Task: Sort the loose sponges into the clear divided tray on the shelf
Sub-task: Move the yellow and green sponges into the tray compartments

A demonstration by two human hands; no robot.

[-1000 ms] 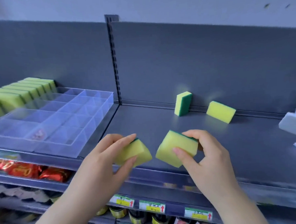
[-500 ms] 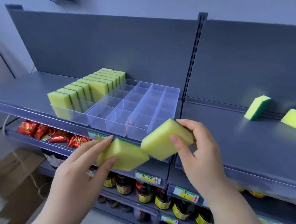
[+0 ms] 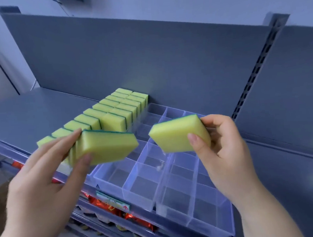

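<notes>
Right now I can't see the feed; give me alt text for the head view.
The left hand grips one yellow-and-green sponge and the right hand a second sponge, both above the clear divided tray on a grey shelf. Two rows of sponges stand on edge in its left compartments; the rest look empty.

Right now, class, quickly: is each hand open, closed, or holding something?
The left hand grips the left sponge between thumb and fingers.
The right hand grips the right sponge between thumb and fingers.

Yellow left sponge (image 3: pixel 106 148) and right sponge (image 3: pixel 178 133) (both green-backed) tilted above clear tray (image 3: pixel 138 200), whose left columns hold upright sponges (image 3: pixel 114 120)
</notes>
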